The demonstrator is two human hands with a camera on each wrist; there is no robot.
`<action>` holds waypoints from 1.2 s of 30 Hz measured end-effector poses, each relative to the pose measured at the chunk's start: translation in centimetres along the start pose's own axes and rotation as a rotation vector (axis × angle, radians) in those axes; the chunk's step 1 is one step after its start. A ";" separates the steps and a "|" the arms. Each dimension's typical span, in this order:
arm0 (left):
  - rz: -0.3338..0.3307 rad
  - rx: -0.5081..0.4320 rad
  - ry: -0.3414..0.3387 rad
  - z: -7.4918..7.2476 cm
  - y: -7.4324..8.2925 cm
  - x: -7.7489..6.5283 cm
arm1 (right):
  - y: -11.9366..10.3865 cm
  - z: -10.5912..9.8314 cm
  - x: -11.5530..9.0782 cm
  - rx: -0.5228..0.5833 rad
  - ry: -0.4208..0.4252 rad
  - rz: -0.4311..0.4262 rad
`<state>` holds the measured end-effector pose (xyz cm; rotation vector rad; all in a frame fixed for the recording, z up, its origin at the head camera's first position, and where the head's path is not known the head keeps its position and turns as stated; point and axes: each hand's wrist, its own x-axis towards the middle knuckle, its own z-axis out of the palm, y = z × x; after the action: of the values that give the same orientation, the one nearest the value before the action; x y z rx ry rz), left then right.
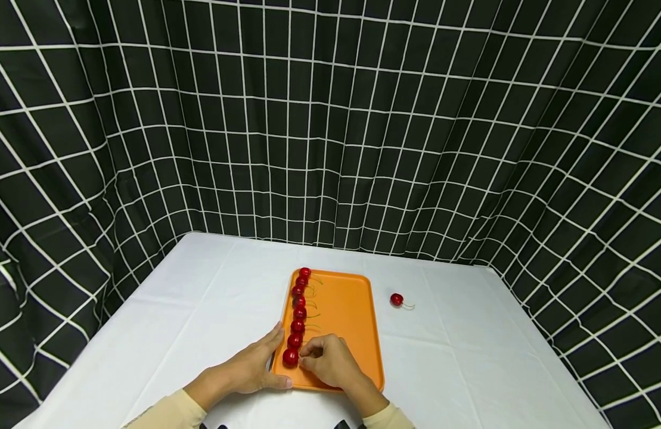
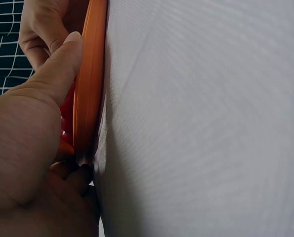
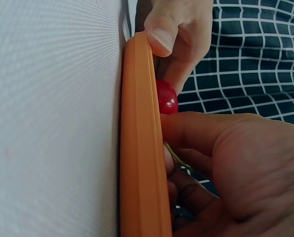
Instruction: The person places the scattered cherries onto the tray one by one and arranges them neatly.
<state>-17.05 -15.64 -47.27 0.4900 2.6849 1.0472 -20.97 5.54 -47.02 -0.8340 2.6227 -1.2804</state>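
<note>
An orange tray [image 1: 348, 310] lies on a white-covered table, with a line of red cherries [image 1: 298, 326] along its left side, most stems pointing right. My left hand [image 1: 250, 368] holds the tray's near left corner, thumb on the front rim and fingers along the left edge. At the near end of the line, my right hand [image 1: 331, 361] has its thumb and fingertips curled in close at the nearest cherry [image 1: 290, 357]. In the right wrist view a green stem [image 3: 177, 157] shows between thumb and fingers, and the cherry [image 3: 167, 98] sits by the thumb tip.
One more cherry [image 1: 397, 300] with its stem lies on the white tablecloth [image 1: 443, 357], right of the tray. A black curtain with a white grid [image 1: 319, 119] stands behind the table and on both sides.
</note>
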 end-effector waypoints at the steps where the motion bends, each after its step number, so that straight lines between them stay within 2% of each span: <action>1: 0.000 -0.001 0.000 0.0 0.0 0.0 | 0.0 0.0 0.0 -0.003 -0.004 -0.001; 9: 0.000 -0.004 0.004 -0.1 -0.1 0.0 | -0.3 -0.4 0.1 -0.043 -0.006 0.009; 15: 0.002 0.008 0.009 -0.1 -0.2 0.1 | -0.4 -1.2 0.0 -0.074 -0.016 0.065; 20: -0.015 0.022 0.011 -0.1 -0.4 0.4 | -0.5 -2.6 0.0 -0.054 0.002 0.105; 22: -0.016 0.016 0.009 -0.1 -0.4 0.4 | -0.6 -3.3 0.0 -0.044 0.031 0.103; 28: -0.012 -0.002 0.002 0.2 -0.5 0.0 | -0.4 -5.1 -0.4 0.014 0.137 0.024; 36: -0.024 0.020 0.003 0.1 -0.3 0.1 | 0.5 -8.5 -0.3 0.093 0.334 -0.079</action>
<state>-17.13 -15.74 -47.53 0.4585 2.6992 1.0163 -23.66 11.92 -42.05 -0.7753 2.7706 -1.6812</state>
